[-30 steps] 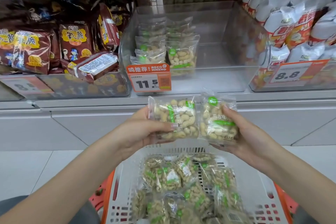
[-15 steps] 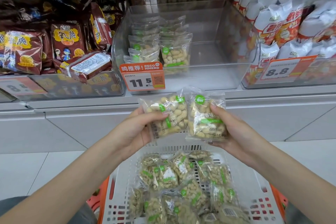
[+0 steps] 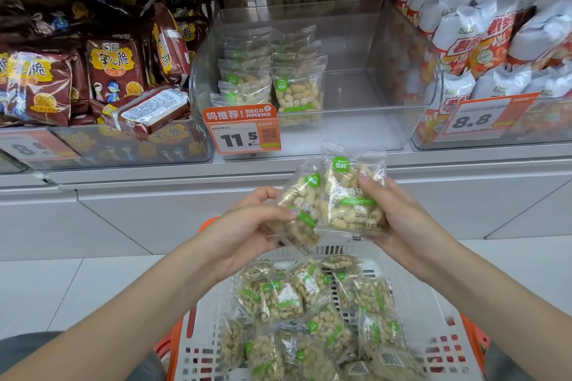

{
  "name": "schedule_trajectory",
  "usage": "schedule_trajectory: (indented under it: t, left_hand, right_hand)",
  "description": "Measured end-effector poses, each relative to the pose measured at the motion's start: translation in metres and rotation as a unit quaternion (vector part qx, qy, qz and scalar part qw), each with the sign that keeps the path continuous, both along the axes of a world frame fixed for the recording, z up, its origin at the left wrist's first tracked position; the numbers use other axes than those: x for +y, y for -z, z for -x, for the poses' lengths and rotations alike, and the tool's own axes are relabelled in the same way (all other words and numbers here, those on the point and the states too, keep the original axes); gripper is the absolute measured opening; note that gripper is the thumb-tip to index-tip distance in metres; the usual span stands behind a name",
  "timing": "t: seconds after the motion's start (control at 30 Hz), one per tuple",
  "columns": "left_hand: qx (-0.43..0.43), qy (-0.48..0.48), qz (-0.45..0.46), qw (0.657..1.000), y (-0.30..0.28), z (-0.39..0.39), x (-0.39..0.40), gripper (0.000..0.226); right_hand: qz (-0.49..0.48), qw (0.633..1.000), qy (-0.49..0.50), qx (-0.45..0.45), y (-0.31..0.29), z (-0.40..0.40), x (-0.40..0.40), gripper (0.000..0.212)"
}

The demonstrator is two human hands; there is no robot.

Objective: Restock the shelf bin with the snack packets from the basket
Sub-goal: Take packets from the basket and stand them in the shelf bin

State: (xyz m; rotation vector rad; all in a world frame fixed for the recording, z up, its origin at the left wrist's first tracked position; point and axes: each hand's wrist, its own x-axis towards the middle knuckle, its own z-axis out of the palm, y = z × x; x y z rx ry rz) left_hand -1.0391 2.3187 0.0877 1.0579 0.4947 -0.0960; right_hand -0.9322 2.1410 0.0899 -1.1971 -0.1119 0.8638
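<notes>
My left hand point(image 3: 247, 227) grips a clear peanut packet point(image 3: 301, 210) with a green logo. My right hand point(image 3: 399, 219) holds a second peanut packet point(image 3: 349, 195), which overlaps the first one in front. Both packets are above the far end of the white and orange basket point(image 3: 433, 318), where several more peanut packets point(image 3: 309, 312) lie in a loose pile. The clear shelf bin point(image 3: 371, 120) stands on the shelf above the hands. It holds two rows of standing peanut packets point(image 3: 297, 93) on its left side; its right half is bare.
An orange price tag point(image 3: 243, 128) reading 11.5 hangs on the bin's front left. A bin of brown snack bags point(image 3: 114, 71) stands to the left, and white and red bags point(image 3: 495, 40) fill the bin to the right. Grey floor tiles lie below the shelf base.
The two packets have come together and now overlap, the left one tucked behind the right one. Both hands have drifted slightly right and closer to each other.
</notes>
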Motion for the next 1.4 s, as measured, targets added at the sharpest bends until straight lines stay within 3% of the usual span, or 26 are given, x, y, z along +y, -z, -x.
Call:
schedule_trajectory:
  t: [0.13, 0.37, 0.43, 0.53, 0.73, 0.93, 1.03, 1.13, 1.33, 1.4]
  left_hand:
    - [-0.019, 0.011, 0.08, 0.997, 0.005, 0.0, -0.01, 0.066]
    - [-0.111, 0.038, 0.151, 0.981, 0.0, -0.001, -0.021, 0.074]
    - [-0.099, 0.053, 0.068, 0.991, -0.001, 0.001, -0.031, 0.087]
    - [-0.073, 0.043, -0.113, 0.99, 0.003, -0.001, -0.041, 0.081]
    - [-0.088, 0.018, -0.146, 0.985, 0.01, -0.009, -0.031, 0.088]
    - [-0.108, 0.049, -0.319, 0.94, 0.008, -0.009, -0.03, 0.096]
    - [-0.077, 0.065, -0.396, 0.913, 0.014, -0.009, -0.033, 0.097]
    - [-0.069, 0.082, -0.402, 0.909, 0.012, -0.007, -0.033, 0.093]
    - [-0.08, 0.086, -0.336, 0.935, 0.004, -0.006, -0.028, 0.078]
    - [-0.077, 0.092, -0.359, 0.926, 0.0, -0.009, -0.03, 0.08]
  right_hand:
    - [-0.002, 0.998, 0.003, -0.055, 0.006, 0.014, 0.003, 0.04]
    - [-0.019, 0.997, 0.003, -0.08, 0.015, 0.027, 0.009, 0.049]
    - [0.005, 0.993, -0.01, -0.115, 0.017, 0.033, 0.011, 0.052]
    - [0.017, 0.992, -0.01, -0.121, 0.02, 0.037, 0.011, 0.06]
    - [-0.025, 0.995, 0.001, -0.099, 0.016, 0.028, 0.014, 0.089]
    - [-0.03, 0.99, -0.026, -0.136, 0.016, 0.025, 0.008, 0.113]
    - [-0.039, 0.986, -0.019, -0.159, 0.016, 0.026, 0.007, 0.104]
    - [-0.023, 0.984, -0.028, -0.176, 0.015, 0.027, 0.007, 0.096]
    - [-0.003, 0.975, -0.112, -0.191, 0.004, 0.005, 0.004, 0.075]
    - [0.009, 0.97, -0.108, -0.219, -0.004, 0.0, 0.003, 0.075]
